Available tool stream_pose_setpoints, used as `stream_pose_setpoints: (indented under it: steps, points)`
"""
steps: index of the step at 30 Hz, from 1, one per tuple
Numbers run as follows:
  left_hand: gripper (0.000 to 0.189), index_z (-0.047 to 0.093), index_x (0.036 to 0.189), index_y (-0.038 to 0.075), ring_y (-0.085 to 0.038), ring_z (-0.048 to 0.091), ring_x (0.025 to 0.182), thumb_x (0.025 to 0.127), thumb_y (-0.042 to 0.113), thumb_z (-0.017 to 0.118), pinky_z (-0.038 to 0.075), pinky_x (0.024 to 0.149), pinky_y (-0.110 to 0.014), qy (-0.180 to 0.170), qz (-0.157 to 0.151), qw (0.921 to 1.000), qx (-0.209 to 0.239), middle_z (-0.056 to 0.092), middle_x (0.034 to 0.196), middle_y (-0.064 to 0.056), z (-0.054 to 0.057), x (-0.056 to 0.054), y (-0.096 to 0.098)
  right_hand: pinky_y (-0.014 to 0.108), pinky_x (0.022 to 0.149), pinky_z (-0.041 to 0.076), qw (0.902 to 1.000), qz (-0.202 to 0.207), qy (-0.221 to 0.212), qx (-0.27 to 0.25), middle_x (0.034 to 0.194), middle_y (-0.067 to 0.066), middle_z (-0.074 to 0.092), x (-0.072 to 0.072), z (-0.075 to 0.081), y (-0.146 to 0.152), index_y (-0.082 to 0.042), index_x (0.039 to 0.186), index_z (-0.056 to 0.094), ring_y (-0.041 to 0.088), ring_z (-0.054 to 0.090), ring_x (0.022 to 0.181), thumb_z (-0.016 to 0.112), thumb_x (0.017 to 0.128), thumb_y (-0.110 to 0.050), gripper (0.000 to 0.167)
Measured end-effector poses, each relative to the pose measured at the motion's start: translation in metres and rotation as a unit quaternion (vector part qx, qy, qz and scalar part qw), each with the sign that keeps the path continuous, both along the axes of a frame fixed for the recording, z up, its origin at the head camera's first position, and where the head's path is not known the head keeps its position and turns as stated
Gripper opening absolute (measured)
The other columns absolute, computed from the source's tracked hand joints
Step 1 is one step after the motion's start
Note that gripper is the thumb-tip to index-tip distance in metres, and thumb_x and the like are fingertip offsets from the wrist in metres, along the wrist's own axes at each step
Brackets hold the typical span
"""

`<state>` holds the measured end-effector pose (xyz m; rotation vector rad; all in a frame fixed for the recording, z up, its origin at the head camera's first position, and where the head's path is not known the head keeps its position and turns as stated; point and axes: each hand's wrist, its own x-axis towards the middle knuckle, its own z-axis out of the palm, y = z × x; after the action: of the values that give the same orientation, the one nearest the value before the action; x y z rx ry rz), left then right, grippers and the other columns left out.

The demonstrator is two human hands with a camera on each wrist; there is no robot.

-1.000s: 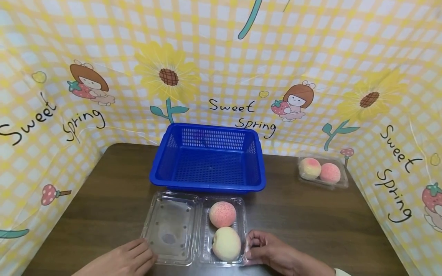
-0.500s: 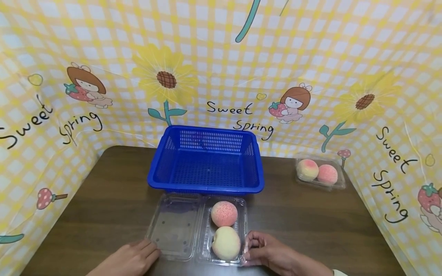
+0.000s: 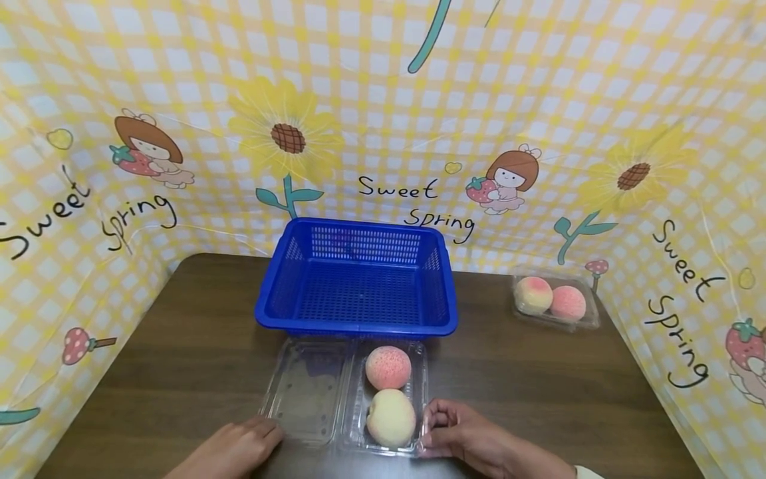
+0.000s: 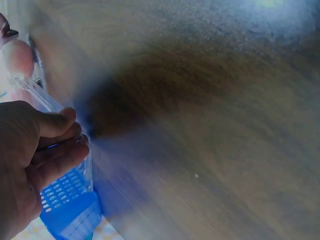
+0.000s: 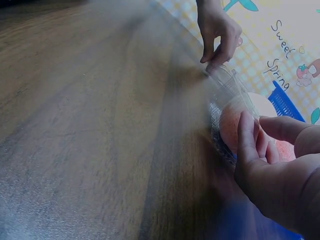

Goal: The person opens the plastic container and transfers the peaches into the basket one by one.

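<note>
An opened clear plastic clamshell lies near the table's front edge in the head view, its lid [image 3: 308,396] to the left of its tray. In the tray sit two peaches: a pink speckled peach [image 3: 387,367] behind and a pale yellow peach [image 3: 391,418] in front, touching. My left hand [image 3: 242,444] pinches the lid's outer edge near its front corner; the left wrist view shows thumb and fingers [image 4: 60,165] at that edge. With thumb and curled fingers my right hand [image 3: 469,436] grips the tray's right rim, as the right wrist view also shows.
Directly behind the clamshell stands a blue plastic basket [image 3: 359,329], with nothing seen inside. A closed clear clamshell [image 3: 583,324] holding two peaches is at the back right. Checked, patterned cloth [image 3: 371,120] walls in the brown table [image 3: 509,379] behind and at both sides.
My left hand has moved rightward with the lid's outer edge, which now lies closer to the tray. The right hand keeps its grip on the tray rim, and the view has shifted slightly.
</note>
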<state>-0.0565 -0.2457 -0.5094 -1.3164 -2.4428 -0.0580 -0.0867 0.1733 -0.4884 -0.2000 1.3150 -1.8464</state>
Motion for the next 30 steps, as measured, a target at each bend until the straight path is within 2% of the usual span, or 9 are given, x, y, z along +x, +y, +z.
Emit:
stream_pose_setpoints:
  steps: [8, 15, 19, 21, 22, 26, 27, 28, 30]
  points:
    - [0.064, 0.067, 0.097, 0.017, -0.008, 0.062, 0.082, 0.087, 0.079, 0.054, 0.052, 0.056, -0.025, -0.047, 0.038, 0.9982, 0.007, 0.067, 0.09, 0.006, -0.069, -0.011, -0.022, 0.036, 0.094, 0.061, 0.9997, -0.015, -0.012, 0.015, 0.097, 0.002, 0.064, -0.002, 0.001, -0.001, -0.005, 0.105, 0.055, 0.014, 0.069, 0.095, 0.069, 0.09, 0.003, 0.022]
    - [0.044, 0.062, 0.091, 0.014, -0.009, 0.057, 0.076, 0.084, 0.056, 0.074, 0.047, 0.051, -0.027, -0.056, 0.027, 0.9976, 0.029, 0.061, 0.084, 0.005, -0.019, -0.003, -0.004, 0.031, 0.085, 0.062, 0.9958, -0.044, 0.023, 0.077, 0.094, 0.002, 0.061, -0.004, 0.003, -0.003, -0.001, 0.107, 0.052, 0.014, 0.066, 0.088, 0.071, 0.085, 0.001, 0.029]
    - [0.032, 0.059, 0.088, 0.016, -0.006, 0.055, 0.072, 0.074, 0.028, 0.085, 0.047, 0.053, -0.024, -0.046, 0.032, 0.9974, 0.045, 0.056, 0.081, 0.008, 0.017, 0.003, 0.01, 0.02, 0.072, 0.054, 0.9647, -0.088, 0.178, 0.173, 0.089, 0.001, 0.052, -0.008, 0.01, -0.005, -0.001, 0.105, 0.05, 0.009, 0.055, 0.081, 0.076, 0.083, -0.004, 0.034]
    - [0.021, 0.061, 0.088, 0.016, -0.006, 0.056, 0.072, 0.085, 0.027, 0.08, 0.048, 0.057, -0.023, -0.029, 0.041, 0.9972, 0.056, 0.057, 0.081, 0.008, 0.03, 0.004, 0.016, 0.019, 0.069, 0.051, 0.9146, -0.094, 0.321, 0.228, 0.089, 0.0, 0.05, -0.012, 0.015, -0.007, -0.003, 0.103, 0.051, 0.006, 0.052, 0.081, 0.078, 0.084, -0.007, 0.034]
    - [0.019, 0.064, 0.088, 0.015, -0.008, 0.056, 0.073, 0.094, 0.031, 0.072, 0.049, 0.06, -0.025, -0.011, 0.048, 0.9968, 0.063, 0.058, 0.081, 0.007, 0.035, 0.003, 0.018, 0.019, 0.07, 0.05, 0.8735, -0.091, 0.406, 0.253, 0.09, 0.0, 0.05, -0.014, 0.017, -0.008, -0.004, 0.104, 0.052, 0.006, 0.051, 0.083, 0.079, 0.084, -0.008, 0.034]
    - [0.054, 0.07, 0.099, 0.007, -0.016, 0.061, 0.084, 0.112, 0.036, 0.026, 0.055, 0.074, -0.036, 0.041, 0.08, 0.9919, 0.09, 0.064, 0.09, -0.001, 0.055, -0.006, 0.022, 0.023, 0.083, 0.054, 0.6657, -0.08, 0.662, 0.335, 0.105, -0.003, 0.059, -0.028, 0.029, -0.014, -0.013, 0.108, 0.06, 0.007, 0.054, 0.099, 0.082, 0.083, -0.014, 0.033]
    - [0.056, 0.07, 0.105, 0.004, -0.02, 0.063, 0.089, 0.112, 0.032, 0.022, 0.056, 0.078, -0.039, 0.048, 0.089, 0.9906, 0.091, 0.065, 0.095, -0.005, 0.059, -0.01, 0.021, 0.025, 0.087, 0.054, 0.6265, -0.073, 0.697, 0.341, 0.109, -0.003, 0.061, -0.032, 0.032, -0.016, -0.014, 0.11, 0.062, 0.008, 0.055, 0.104, 0.082, 0.083, -0.015, 0.034]
    - [0.057, 0.069, 0.111, 0.0, -0.024, 0.064, 0.094, 0.111, 0.027, 0.019, 0.057, 0.084, -0.044, 0.051, 0.098, 0.9897, 0.09, 0.067, 0.1, -0.009, 0.064, -0.014, 0.021, 0.027, 0.092, 0.055, 0.6009, -0.063, 0.719, 0.344, 0.114, -0.003, 0.062, -0.036, 0.035, -0.019, -0.014, 0.112, 0.063, 0.011, 0.056, 0.108, 0.082, 0.083, -0.015, 0.034]
    - [0.048, 0.065, 0.122, -0.003, -0.031, 0.065, 0.103, 0.11, 0.019, 0.024, 0.056, 0.091, -0.049, 0.048, 0.121, 0.9876, 0.088, 0.067, 0.11, -0.016, 0.074, -0.024, 0.019, 0.03, 0.097, 0.054, 0.578, -0.04, 0.734, 0.355, 0.119, -0.002, 0.063, -0.043, 0.04, -0.026, -0.014, 0.113, 0.065, 0.013, 0.057, 0.114, 0.082, 0.085, -0.017, 0.033]
